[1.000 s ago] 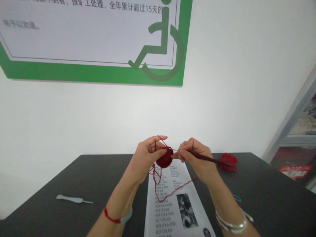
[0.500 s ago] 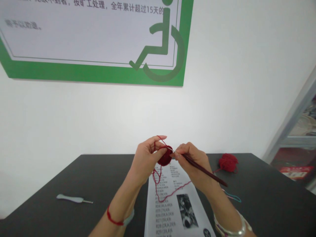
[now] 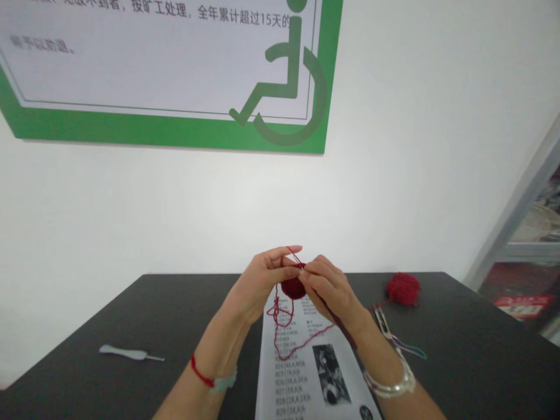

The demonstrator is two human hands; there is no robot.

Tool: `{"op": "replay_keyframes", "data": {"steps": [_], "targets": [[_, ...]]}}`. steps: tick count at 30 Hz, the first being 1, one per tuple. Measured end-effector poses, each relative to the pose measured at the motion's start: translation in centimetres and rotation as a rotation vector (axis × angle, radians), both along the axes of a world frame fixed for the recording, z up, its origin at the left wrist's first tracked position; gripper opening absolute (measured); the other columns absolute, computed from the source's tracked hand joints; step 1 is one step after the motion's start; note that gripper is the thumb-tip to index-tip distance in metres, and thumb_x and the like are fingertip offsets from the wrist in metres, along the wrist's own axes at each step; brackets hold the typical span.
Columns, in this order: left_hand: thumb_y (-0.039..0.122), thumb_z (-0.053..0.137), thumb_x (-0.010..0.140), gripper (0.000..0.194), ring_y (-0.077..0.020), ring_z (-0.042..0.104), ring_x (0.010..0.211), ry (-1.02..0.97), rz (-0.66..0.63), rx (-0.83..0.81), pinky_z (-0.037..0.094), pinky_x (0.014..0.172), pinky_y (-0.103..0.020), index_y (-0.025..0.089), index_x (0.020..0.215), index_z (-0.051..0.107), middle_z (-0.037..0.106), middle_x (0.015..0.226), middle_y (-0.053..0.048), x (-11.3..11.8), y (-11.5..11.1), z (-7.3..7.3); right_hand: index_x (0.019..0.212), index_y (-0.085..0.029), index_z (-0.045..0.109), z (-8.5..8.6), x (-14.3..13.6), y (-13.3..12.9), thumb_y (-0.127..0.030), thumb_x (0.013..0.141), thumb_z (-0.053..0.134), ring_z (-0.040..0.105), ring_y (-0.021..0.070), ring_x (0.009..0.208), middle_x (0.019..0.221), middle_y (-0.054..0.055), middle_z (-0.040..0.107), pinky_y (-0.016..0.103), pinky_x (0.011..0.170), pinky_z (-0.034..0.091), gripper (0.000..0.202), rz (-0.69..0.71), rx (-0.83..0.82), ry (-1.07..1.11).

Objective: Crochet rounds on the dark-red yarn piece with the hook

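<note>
A small dark red crocheted piece (image 3: 293,287) hangs between my two hands over the printed sheet. My left hand (image 3: 266,274) pinches its upper left edge, with red yarn running over the raised index finger. My right hand (image 3: 330,286) is wrapped round a dark brown hook handle (image 3: 335,318), its fingertips at the piece's top edge. The hook's tip is hidden by the fingers. Loose red yarn (image 3: 301,346) loops down across the sheet (image 3: 280,402) and passes under my right hand.
On the black table (image 3: 192,303), a grey-handled hook (image 3: 131,353) lies at left. At right are a red yarn ball (image 3: 403,289), small scissors (image 3: 382,322) and a blue-pink cord (image 3: 411,349). A green-framed sign (image 3: 175,131) hangs on the wall.
My right hand has moved left and turned, tilting the brown handle more steeply down. The red piece sits slightly lower, and the scissors have come into view beside my right forearm.
</note>
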State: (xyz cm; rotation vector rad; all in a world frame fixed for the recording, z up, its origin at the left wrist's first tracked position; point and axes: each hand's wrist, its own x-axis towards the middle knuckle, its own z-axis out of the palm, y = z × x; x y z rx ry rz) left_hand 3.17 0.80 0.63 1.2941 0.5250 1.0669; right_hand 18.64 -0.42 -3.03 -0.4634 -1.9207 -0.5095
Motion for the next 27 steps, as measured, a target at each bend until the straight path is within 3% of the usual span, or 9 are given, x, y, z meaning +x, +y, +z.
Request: {"op": "replay_keyframes", "data": {"steps": [2, 4, 8, 11, 13, 16, 22, 24, 27], "targets": [[0.015, 0.077, 0.064, 0.042, -0.0086, 0.055, 0.056, -0.026, -0.004, -0.036, 0.042, 0.059, -0.023, 0.01, 0.104, 0.067, 0.064, 0.064, 0.002, 0.1, 0.1, 0.0, 0.085, -0.024, 0.052, -0.4, -0.4, 0.1, -0.005, 0.089, 0.048, 0.048, 0.0171, 0.066, 0.074, 0.003, 0.056, 0.03, 0.057, 0.043, 0.019, -0.078, 0.045, 0.036], [0.016, 0.076, 0.065, 0.045, -0.0088, 0.055, 0.054, -0.035, 0.081, -0.005, 0.041, 0.057, -0.023, 0.01, 0.109, 0.064, 0.065, 0.064, 0.002, 0.3, 0.0, 0.0, 0.084, -0.023, 0.051, -0.7, -1.0, -0.1, -0.006, 0.089, 0.047, 0.049, 0.0171, 0.068, 0.074, 0.003, 0.055, 0.031, 0.059, 0.043, 0.019, -0.103, -0.014, 0.13], [0.014, 0.072, 0.068, 0.05, -0.0091, 0.054, 0.057, -0.012, 0.272, 0.136, 0.043, 0.057, -0.023, 0.012, 0.116, 0.06, 0.063, 0.065, 0.004, 0.4, -0.5, 0.4, 0.084, -0.023, 0.051, -0.5, -1.5, -1.0, -0.012, 0.09, 0.05, 0.05, 0.0133, 0.064, 0.074, 0.0, 0.055, 0.027, 0.057, 0.042, 0.013, 0.092, -0.369, 0.378], [0.013, 0.069, 0.071, 0.043, -0.0092, 0.055, 0.059, 0.036, 0.341, 0.236, 0.045, 0.06, -0.023, 0.013, 0.114, 0.062, 0.061, 0.064, 0.005, 0.2, -0.7, 0.5, 0.08, -0.023, 0.053, 0.1, -1.2, -1.7, -0.018, 0.088, 0.055, 0.046, 0.0118, 0.058, 0.068, -0.003, 0.053, 0.025, 0.052, 0.038, 0.009, 0.228, -0.621, 0.578], [0.012, 0.067, 0.072, 0.039, -0.0098, 0.056, 0.062, 0.077, 0.367, 0.297, 0.046, 0.064, -0.024, 0.014, 0.111, 0.063, 0.062, 0.066, 0.005, 0.1, -0.7, 0.5, 0.078, -0.023, 0.054, 0.5, -0.8, -2.0, -0.02, 0.087, 0.056, 0.046, 0.0118, 0.057, 0.064, -0.004, 0.051, 0.025, 0.051, 0.037, 0.01, 0.269, -0.706, 0.64], [0.011, 0.064, 0.074, 0.034, -0.0115, 0.057, 0.066, 0.126, 0.388, 0.356, 0.047, 0.07, -0.026, 0.015, 0.108, 0.064, 0.064, 0.07, 0.003, 0.0, -0.7, 0.4, 0.078, -0.023, 0.054, 1.0, -0.2, -2.4, -0.02, 0.088, 0.055, 0.044, 0.0114, 0.057, 0.066, -0.004, 0.051, 0.025, 0.052, 0.036, 0.011, 0.224, -0.7, 0.558], [0.008, 0.059, 0.076, 0.026, -0.0136, 0.059, 0.072, 0.208, 0.426, 0.462, 0.046, 0.077, -0.028, 0.017, 0.099, 0.068, 0.065, 0.072, 0.002, 0.1, -0.9, 0.7, 0.08, -0.023, 0.053, 1.6, 1.1, -2.9, -0.011, 0.09, 0.049, 0.05, 0.012, 0.068, 0.076, -0.001, 0.054, 0.026, 0.059, 0.038, 0.016, 0.145, -0.491, 0.153], [0.009, 0.059, 0.077, 0.025, -0.0139, 0.059, 0.072, 0.224, 0.44, 0.486, 0.046, 0.077, -0.029, 0.018, 0.098, 0.068, 0.064, 0.071, 0.002, 0.0, -0.9, 0.7, 0.079, -0.022, 0.053, 1.6, 1.2, -2.9, -0.011, 0.089, 0.051, 0.049, 0.0113, 0.066, 0.075, -0.002, 0.054, 0.025, 0.058, 0.037, 0.016, 0.172, -0.544, 0.2], [0.009, 0.058, 0.077, 0.024, -0.0147, 0.059, 0.075, 0.239, 0.44, 0.496, 0.045, 0.078, -0.029, 0.017, 0.097, 0.07, 0.066, 0.076, 0.0, -0.2, -0.9, 0.7, 0.077, -0.022, 0.055, 1.4, 1.2, -2.5, -0.013, 0.086, 0.057, 0.047, 0.0106, 0.059, 0.068, -0.004, 0.053, 0.025, 0.053, 0.035, 0.013, 0.294, -0.722, 0.441]]}}
